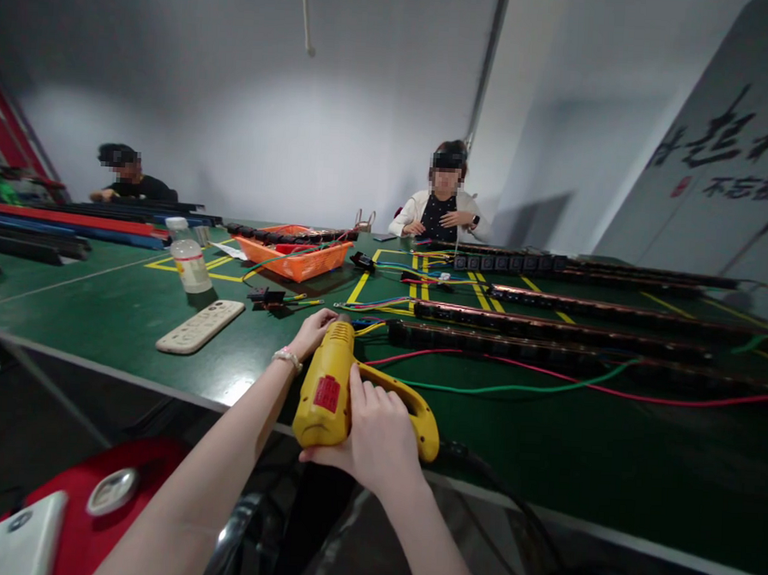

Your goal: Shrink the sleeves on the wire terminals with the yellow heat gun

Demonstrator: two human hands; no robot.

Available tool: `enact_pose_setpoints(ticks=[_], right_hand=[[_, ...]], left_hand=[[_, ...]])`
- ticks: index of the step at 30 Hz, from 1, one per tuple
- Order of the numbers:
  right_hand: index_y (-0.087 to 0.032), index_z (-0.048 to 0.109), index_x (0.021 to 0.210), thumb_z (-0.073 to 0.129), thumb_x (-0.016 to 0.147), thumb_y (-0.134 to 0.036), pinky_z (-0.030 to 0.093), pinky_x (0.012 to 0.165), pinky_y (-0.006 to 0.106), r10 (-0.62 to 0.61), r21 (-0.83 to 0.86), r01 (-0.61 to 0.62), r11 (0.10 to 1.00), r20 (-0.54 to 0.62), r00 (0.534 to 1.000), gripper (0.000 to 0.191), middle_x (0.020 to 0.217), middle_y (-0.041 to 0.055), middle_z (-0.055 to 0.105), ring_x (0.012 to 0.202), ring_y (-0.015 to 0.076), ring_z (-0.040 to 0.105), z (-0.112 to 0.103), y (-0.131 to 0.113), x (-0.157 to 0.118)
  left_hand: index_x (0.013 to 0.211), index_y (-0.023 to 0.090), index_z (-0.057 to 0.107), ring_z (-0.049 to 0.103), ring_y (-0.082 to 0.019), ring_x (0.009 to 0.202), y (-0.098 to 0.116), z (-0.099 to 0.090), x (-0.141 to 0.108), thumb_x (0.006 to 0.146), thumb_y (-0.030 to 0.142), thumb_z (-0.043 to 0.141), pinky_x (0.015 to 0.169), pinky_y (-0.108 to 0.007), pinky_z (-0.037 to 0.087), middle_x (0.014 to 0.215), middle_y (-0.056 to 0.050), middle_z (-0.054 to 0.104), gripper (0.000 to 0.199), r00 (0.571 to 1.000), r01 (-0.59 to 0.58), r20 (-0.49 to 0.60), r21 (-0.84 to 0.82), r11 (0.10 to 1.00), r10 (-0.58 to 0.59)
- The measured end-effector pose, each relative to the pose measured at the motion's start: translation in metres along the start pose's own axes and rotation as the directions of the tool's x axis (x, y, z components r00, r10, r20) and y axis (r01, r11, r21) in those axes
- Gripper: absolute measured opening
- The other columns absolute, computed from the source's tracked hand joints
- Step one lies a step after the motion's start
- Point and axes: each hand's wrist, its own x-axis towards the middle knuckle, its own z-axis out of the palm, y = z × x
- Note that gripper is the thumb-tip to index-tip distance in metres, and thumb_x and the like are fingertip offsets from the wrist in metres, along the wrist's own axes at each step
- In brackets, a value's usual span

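Note:
My right hand [377,429] is wrapped round a yellow heat gun [328,379] at the table's front edge, its nozzle pointing away from me. Beyond the gun's body, my left hand [312,331] is closed beside the nozzle. Its fingertips are partly hidden, so what they pinch cannot be made out. Just right of the nozzle, short blue and yellow wires [372,328] run from the end of a long dark strip [471,339]. A black connector with wires [268,299] lies beyond my left hand.
An orange basket [295,261] stands further back, with a bottle [189,260] and a beige remote control [200,327] to its left. More strips [568,327] and red and green wires [513,389] lie right. Two people sit across the green table [117,342]. A red stool [136,459] is below left.

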Motion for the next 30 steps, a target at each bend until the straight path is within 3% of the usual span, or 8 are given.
enact_pose_setpoints(ticks=[11, 18, 24, 30], right_hand=[[-0.009, 0.039, 0.135, 0.054, 0.063, -0.076, 0.04, 0.084, 0.038, -0.07, -0.005, 0.07, 0.998, -0.011, 0.997, 0.098, 0.103, 0.0101, 0.063, 0.091, 0.0228, 0.058, -0.012, 0.04, -0.005], [-0.013, 0.039, 0.135, 0.063, 0.059, -0.07, 0.041, 0.086, 0.038, -0.017, -0.028, 0.015, 0.999, -0.045, 0.999, 0.098, 0.106, 0.0079, 0.063, 0.093, 0.0227, 0.058, -0.021, 0.064, -0.017], [-0.011, 0.039, 0.135, 0.063, 0.057, -0.073, 0.042, 0.084, 0.039, -0.01, -0.046, 0.008, 0.999, -0.045, 0.999, 0.103, 0.103, 0.0078, 0.063, 0.089, 0.0228, 0.058, -0.021, 0.065, -0.018], [-0.009, 0.041, 0.134, 0.063, 0.053, -0.078, 0.041, 0.082, 0.039, 0.016, -0.083, -0.022, 0.996, -0.072, 0.997, 0.109, 0.1, 0.0105, 0.063, 0.088, 0.0239, 0.057, -0.014, 0.051, -0.017]], left_hand=[[0.084, 0.017, 0.061, 0.058, -0.017, 0.075, -0.012, 0.004, 0.005, 0.077, 0.037, 0.051, 0.07, -0.029, 0.046, 0.08, -0.004, 0.065, 0.024, 0.995, -0.055, -0.075, 0.108, 0.993, 0.063], [0.086, 0.016, 0.06, 0.061, -0.017, 0.072, -0.01, 0.004, 0.003, 0.079, 0.037, 0.051, 0.067, -0.028, 0.046, 0.074, -0.003, 0.064, 0.024, 0.996, -0.056, -0.063, 0.073, 0.996, 0.06], [0.089, 0.015, 0.058, 0.062, -0.017, 0.073, -0.007, 0.005, 0.003, 0.08, 0.039, 0.049, 0.065, -0.028, 0.046, 0.075, -0.005, 0.066, 0.027, 0.996, -0.02, -0.082, 0.037, 0.999, 0.023], [0.088, 0.015, 0.058, 0.062, -0.018, 0.072, -0.008, 0.005, 0.005, 0.079, 0.04, 0.049, 0.064, -0.028, 0.045, 0.073, -0.005, 0.066, 0.029, 0.996, 0.013, -0.083, -0.011, 1.0, -0.014]])
